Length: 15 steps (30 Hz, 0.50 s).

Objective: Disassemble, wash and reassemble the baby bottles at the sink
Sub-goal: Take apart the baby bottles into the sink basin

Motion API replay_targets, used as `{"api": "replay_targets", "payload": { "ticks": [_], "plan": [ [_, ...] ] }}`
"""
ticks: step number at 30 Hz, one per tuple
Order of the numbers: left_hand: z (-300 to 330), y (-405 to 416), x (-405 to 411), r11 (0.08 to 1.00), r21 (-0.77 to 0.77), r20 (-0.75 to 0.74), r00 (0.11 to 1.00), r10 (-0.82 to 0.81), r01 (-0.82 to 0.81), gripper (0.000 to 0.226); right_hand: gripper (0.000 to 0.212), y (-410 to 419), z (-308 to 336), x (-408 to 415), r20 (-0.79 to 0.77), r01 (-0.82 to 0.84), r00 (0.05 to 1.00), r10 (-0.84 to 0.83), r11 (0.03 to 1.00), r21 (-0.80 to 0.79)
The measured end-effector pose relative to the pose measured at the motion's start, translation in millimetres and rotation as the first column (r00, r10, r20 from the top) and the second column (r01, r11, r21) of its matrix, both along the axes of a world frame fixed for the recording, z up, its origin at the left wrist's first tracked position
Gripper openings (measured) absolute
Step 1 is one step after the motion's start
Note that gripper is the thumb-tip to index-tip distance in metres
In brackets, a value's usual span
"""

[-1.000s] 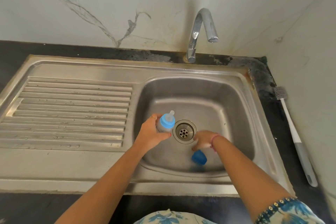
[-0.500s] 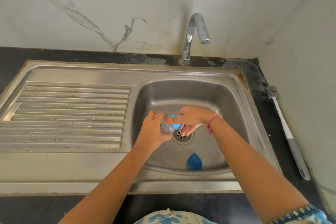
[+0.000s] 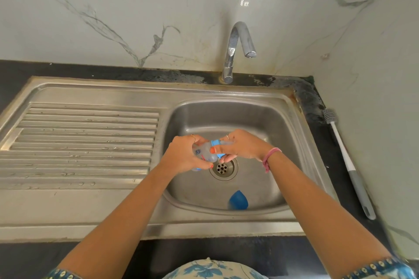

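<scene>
Veined marble wall (image 3: 113, 7) behind

Sink (image 3: 267, 118): brushed steel, dull sheen, its ribbed draining board (image 3: 84, 142) left of the fingers (image 3: 217, 149). Tap (image 3: 235, 50): polished, mirror-bright metal. Wall (image 3: 136, 7): glossy veined marble-look panels. Tabletop (image 3: 317, 133): dark, matt, blotched near the tap. Bottle (image 3: 204, 154) between the fingers: clear plastic with a smooth blue plastic collar (image 3: 215, 143). Cap (image 3: 238, 200) below the fingers: opaque blue plastic. Brush (image 3: 347, 161) to their right: white and grey plastic handle, matt.

One bottle (image 3: 203, 154), one cap (image 3: 238, 200), one brush (image 3: 348, 163).
</scene>
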<state>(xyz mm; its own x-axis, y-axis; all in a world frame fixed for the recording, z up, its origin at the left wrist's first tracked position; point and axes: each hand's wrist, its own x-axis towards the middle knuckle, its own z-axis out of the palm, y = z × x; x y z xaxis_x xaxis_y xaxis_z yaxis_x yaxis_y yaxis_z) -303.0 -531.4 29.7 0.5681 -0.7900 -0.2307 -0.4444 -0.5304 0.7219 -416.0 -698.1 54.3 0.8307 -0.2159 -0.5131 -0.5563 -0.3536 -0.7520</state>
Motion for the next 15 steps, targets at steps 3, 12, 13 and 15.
{"api": "replay_targets", "payload": {
  "ticks": [3, 12, 13, 15],
  "plan": [
    [0.5, 1.4, 2.6, 0.998, 0.008, -0.107, 0.993, -0.054, 0.055, 0.056, 0.047, -0.1, 0.2, -0.6, -0.059, -0.021, 0.998, 0.022, 1.0, 0.017],
    [-3.7, -12.1, -22.4, 0.933, 0.085, 0.456, 0.819, -0.349, 0.35, 0.073, 0.031, -10.1, 15.5, 1.9, -0.438, -0.229, 0.86, 0.261, 0.965, 0.127],
    [-2.9, -13.1, -23.2, 0.918, 0.082, 0.526, 0.765, -0.371, 0.388, 0.072, 0.024, -9.6, 15.1, 2.1, -0.459, -0.234, 0.845, 0.274, 0.961, 0.145],
    [-4.7, -15.4, -22.0, 0.901, 0.094, 0.631, 0.675, -0.384, 0.424, 0.069, 0.018, -8.6, 12.1, 1.8, -0.461, -0.234, 0.845, 0.273, 0.962, 0.142]
  ]
}}
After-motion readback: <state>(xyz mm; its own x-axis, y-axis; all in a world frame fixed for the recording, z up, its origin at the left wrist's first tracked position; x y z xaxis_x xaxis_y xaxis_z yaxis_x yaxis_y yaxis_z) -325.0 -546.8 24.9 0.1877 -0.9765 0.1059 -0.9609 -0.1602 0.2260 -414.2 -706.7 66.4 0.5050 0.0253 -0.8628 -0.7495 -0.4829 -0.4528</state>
